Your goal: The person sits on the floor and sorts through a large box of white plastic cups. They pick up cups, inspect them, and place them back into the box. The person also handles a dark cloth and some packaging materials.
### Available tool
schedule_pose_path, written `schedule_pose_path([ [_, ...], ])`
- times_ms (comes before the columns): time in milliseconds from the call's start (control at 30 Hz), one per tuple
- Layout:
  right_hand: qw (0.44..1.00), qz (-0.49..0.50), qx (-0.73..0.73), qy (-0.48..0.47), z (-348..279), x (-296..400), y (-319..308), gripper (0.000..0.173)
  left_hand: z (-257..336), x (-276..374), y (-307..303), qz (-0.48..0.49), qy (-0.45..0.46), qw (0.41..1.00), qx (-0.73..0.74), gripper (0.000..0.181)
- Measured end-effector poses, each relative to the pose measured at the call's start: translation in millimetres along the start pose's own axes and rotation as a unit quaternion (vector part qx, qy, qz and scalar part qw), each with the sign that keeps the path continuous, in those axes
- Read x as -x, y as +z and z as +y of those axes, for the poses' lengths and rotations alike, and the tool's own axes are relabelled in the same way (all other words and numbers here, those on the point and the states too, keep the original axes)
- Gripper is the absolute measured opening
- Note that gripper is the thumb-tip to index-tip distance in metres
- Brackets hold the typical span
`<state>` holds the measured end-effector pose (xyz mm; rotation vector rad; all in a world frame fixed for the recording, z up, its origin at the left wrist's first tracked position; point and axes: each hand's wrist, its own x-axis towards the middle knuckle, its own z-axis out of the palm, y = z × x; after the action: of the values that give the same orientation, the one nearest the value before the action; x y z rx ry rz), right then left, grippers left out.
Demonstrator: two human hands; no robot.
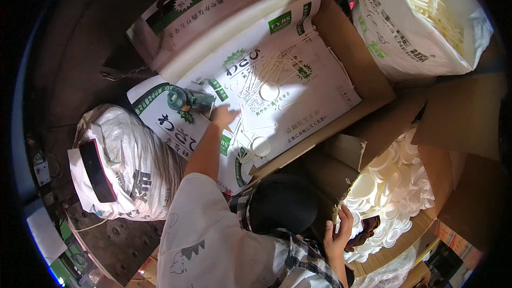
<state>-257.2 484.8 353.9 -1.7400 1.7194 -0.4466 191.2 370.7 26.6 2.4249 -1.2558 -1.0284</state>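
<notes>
My left hand (225,116) rests over a printed cardboard sheet (308,108), close to loose white sticks (240,136) and right of a dark green bottle (190,99) lying on its side. Whether its fingers hold a stick is unclear. On the sheet lie two white round discs, an upper disc (270,92) and a lower disc (261,146), with a fan of thin sticks (276,68) beside the upper one. At the edge of an open carton (426,184) full of white round pieces (390,192) is my right hand (340,230); its grip cannot be made out.
A woven sack (392,36) full of pale sticks stands top right. Left, a phone (97,171) lies on a stuffed white sack (120,144). A dark brown crumpled item (363,233) lies among the carton's discs. A dark round shape (284,204) is between my arms.
</notes>
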Motion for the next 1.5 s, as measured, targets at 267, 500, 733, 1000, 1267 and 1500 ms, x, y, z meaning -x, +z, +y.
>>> schedule_pose_path([
  [267, 1.0, -0.019, 0.002, 0.012, 4.5, -5.6, 0.8, 0.034, 8.1, 73.5, 56.4, 0.035, -0.07, 0.993, -0.09, 0.089],
  [500, 1.0, -0.017, -0.008, 0.021, 2.8, -5.3, 1.5, 0.033, 27.1, 69.3, 79.5, 0.129, 0.075, 0.981, -0.121, 0.044],
  [733, 0.999, -0.034, 0.001, 0.01, 6.2, -5.9, 0.5, 0.034, 126.2, -46.3, 35.2, 0.205, 0.128, 0.966, -0.093, 0.029],
  [1000, 0.998, -0.044, -0.002, 0.039, 10.9, -6.2, 1.5, 0.034, 140.9, -77.3, 57.1, 0.114, 0.009, 0.974, -0.194, 0.021],
  [1267, 0.999, -0.043, 0.006, 0.021, 13.0, -8.9, 2.2, 0.035, 123.6, -24.3, 79.8, 0.107, 0.22, 0.955, -0.165, 0.012],
  [1500, 0.998, -0.053, 0.009, 0.026, 12.5, -8.8, 2.0, 0.036, 140.9, -43.5, 72.9, 0.08, 0.185, 0.979, -0.034, 0.051],
])
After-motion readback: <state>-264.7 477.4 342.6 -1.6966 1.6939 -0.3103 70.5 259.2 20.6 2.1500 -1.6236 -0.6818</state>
